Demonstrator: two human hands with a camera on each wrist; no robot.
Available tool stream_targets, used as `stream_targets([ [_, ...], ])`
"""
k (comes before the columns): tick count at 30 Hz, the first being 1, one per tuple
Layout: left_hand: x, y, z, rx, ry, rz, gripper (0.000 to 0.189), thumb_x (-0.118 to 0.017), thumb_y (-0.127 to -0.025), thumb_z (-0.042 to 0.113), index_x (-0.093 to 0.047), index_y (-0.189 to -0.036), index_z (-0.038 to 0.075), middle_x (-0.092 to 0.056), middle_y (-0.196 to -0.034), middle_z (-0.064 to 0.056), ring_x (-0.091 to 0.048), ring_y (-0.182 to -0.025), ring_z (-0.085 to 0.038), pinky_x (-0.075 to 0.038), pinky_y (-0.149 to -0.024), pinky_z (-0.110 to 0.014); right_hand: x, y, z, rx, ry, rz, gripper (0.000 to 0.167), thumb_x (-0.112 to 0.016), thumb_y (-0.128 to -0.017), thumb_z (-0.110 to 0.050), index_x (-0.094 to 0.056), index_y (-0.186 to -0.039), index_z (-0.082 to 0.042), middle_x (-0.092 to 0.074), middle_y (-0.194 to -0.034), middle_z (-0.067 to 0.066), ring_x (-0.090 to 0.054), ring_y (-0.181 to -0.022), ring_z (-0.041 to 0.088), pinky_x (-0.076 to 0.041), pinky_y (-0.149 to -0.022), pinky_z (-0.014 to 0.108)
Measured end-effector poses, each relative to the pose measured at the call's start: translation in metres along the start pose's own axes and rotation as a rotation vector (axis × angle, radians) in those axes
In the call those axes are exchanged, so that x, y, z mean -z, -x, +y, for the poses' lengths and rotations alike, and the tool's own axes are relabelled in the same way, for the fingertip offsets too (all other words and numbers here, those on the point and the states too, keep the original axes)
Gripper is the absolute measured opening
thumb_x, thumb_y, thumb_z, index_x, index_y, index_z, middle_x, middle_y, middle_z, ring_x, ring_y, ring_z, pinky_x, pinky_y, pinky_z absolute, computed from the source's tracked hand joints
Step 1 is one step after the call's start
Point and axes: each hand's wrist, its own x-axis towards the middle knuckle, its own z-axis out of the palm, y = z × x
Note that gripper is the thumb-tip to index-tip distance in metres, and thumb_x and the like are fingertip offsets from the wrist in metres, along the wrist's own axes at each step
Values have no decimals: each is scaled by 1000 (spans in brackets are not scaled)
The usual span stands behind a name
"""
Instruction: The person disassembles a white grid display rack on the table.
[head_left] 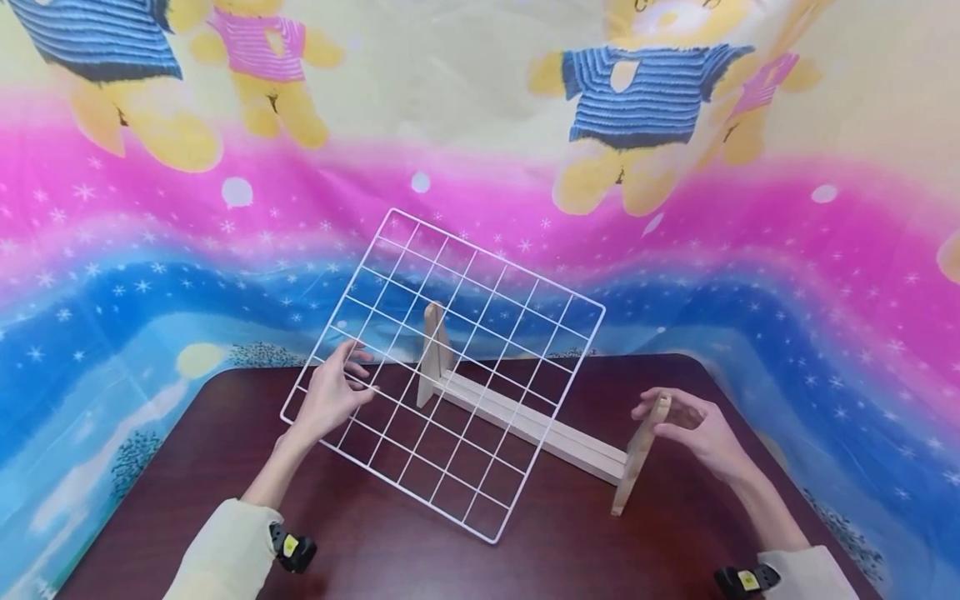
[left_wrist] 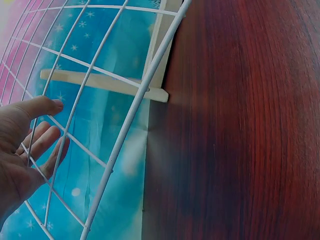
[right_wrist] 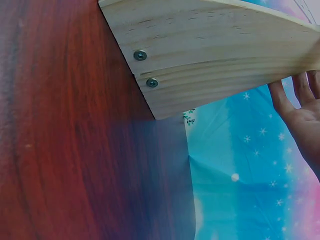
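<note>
- Faced a printed fabric backdrop [head_left: 465,183] in cream, pink and blue, with bears in striped shirts, behind a dark reddish-brown wood-grain table [head_left: 570,533].
- Held a white square-meshed wire grid [left_wrist: 131,125] in the left hand [head_left: 333,396], near the lower left corner, with thumb and fingers hooked about the wires and their tips apart.
- Kept most of the grid beyond that grip, slanting up and to the right above the table; could not make out any contact between its lower edge and the tabletop.
- Gripped the upper end of a pale wooden end panel [right_wrist: 200,60] in the right hand [head_left: 708,433], with fingers on the far side and thumb on the near side.
- Had the rest of the panel below that grip, joined to a grooved pale wooden rail [head_left: 581,450] and showing two metal screws [right_wrist: 140,55].
- Saw a second pale wooden upright [head_left: 433,350] behind the grid, at the rail's other end.
- Wore cream sleeves [head_left: 225,550] and black wrist cameras [head_left: 294,548].
</note>
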Motion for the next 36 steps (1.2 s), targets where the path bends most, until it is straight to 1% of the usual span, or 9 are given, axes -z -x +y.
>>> stream_targets([
  [7,3,4,-7,0,-8,-17,66,-75,-67,-14,-46,-126,-7,-62,-108,-20,-63,-86,-33,-56,-71,-38,0,8,-5,48,-1,19,40,-50,-84,26,-52,-122,13,-65,-103,27,-66,-96,26,-52,-81,27],
  [12,5,6,-10,12,-20,-22,66,-75,-67,-14,-46,-125,-8,-62,-108,-20,-63,-85,-31,-55,-69,-30,2,12,-6,53,-15,23,41,-49,-84,26,-52,-122,14,-65,-103,27,-66,-96,26,-51,-81,27],
  [15,6,8,-12,23,-20,-32,66,-74,-67,-15,-46,-126,-9,-62,-108,-21,-63,-86,-33,-55,-69,-28,3,13,-6,37,-43,-7,43,-48,-85,25,-49,-126,14,-65,-106,24,-65,-99,26,-51,-83,29],
  [18,7,11,-15,30,-18,-45,65,-73,-67,-15,-46,-125,-9,-62,-109,-22,-63,-87,-35,-55,-69,-30,3,15,-8,17,-87,-53,46,-46,-86,24,-45,-131,14,-63,-113,24,-63,-106,28,-51,-86,31],
  [20,9,12,-16,33,-17,-51,64,-73,-67,-15,-46,-124,-8,-62,-108,-22,-63,-87,-36,-55,-70,-32,3,16,-9,12,-99,-68,47,-46,-87,24,-43,-133,14,-63,-115,24,-62,-108,29,-50,-88,32],
  [24,12,15,-20,36,-24,-60,62,-72,-67,-16,-47,-122,-8,-62,-108,-21,-63,-87,-35,-56,-70,-35,2,19,-9,27,-99,-41,44,-47,-85,25,-48,-128,14,-65,-111,24,-64,-105,27,-51,-87,30],
  [29,15,17,-24,28,-33,-83,63,-71,-66,-16,-46,-123,-9,-62,-108,-22,-63,-86,-31,-55,-69,-30,0,23,-9,66,-101,-5,42,-48,-81,29,-50,-122,17,-66,-104,25,-66,-99,26,-52,-84,30],
  [31,16,17,-26,25,-31,-94,64,-71,-66,-17,-46,-123,-9,-62,-109,-23,-63,-86,-31,-55,-69,-29,-2,25,-11,64,-101,4,42,-49,-81,29,-50,-121,18,-66,-104,25,-66,-98,26,-52,-83,30],
  [36,14,15,-31,17,-17,-143,69,-75,-66,-15,-44,-127,-10,-62,-112,-24,-63,-87,-31,-55,-70,-31,-3,31,-15,61,-107,39,40,-48,-81,30,-51,-120,19,-66,-105,24,-66,-98,27,-53,-81,31],
])
